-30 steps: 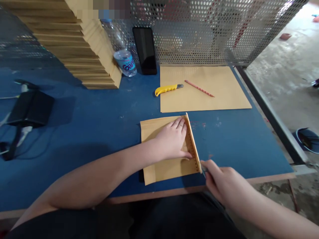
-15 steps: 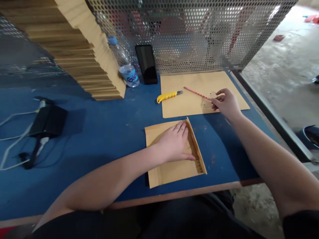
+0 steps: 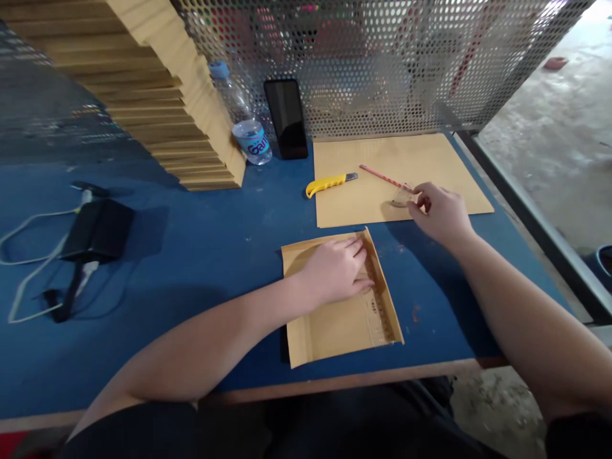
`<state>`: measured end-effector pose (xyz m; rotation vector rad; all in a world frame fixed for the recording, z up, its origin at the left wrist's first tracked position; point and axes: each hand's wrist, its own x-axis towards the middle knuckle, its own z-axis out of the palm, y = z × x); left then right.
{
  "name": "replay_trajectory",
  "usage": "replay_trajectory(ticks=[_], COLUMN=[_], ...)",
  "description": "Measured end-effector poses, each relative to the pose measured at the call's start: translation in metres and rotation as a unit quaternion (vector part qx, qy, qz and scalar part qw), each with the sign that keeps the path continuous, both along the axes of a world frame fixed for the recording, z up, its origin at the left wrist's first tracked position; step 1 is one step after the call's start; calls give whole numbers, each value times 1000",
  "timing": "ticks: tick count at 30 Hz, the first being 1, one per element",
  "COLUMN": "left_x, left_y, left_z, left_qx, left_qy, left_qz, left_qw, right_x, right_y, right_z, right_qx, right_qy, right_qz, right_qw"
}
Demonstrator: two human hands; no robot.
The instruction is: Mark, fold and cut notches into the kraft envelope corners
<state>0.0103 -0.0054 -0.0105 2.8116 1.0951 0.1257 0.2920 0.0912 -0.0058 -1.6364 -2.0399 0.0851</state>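
Note:
My left hand rests on a small cardboard piece with raised, folded edges. Under its curled fingers and thumb is a clear ruler along the right side, partly hidden by the hand. My right hand pinches a clear plastic protractor by its right end, over a larger flat cardboard sheet. A red-patterned pencil lies on that sheet, its near end close to my right fingertips. To its left, a yellow utility knife lies with some blade out.
A tall stack of cardboard stands at the back left, beside a water bottle and a leaning phone. A perforated metal panel closes off the back. A black adapter with cables sits on the blue table.
My right hand has moved from the pencil's end onto the protractor, its fingers closing. The fingers of my left hand have curled more, and the ruler lies slightly away from the right fold.

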Motion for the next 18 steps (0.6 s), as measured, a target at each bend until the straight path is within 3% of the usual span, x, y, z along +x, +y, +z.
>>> replay_trajectory(ticks=[5, 7, 10, 13, 16, 18], left_x=[0, 0, -2, -4, -7, -9], left_y=[2, 2, 2, 4, 8, 12], left_z=[2, 2, 1, -2, -4, -5], left_qx=[0, -2, -10, -24, -35, -37], left_qy=[-26, -39, -68, -102, -142, -169], left_qz=[2, 7, 17, 22, 36, 58], left_qw=[1000, 999, 998, 994, 989, 983], right_x=[-31, -48, -70, -80, -75, -67], right_y=[-76, -122, -191, -240, -262, -265], right_z=[33, 37, 26, 2, -16, -18], right_qx=[63, 112, 128, 145, 132, 137], right_qy=[-38, -93, -123, -141, -158, -165], right_qz=[136, 255, 345, 305, 309, 340], right_qw=[988, 956, 922, 930, 928, 916])
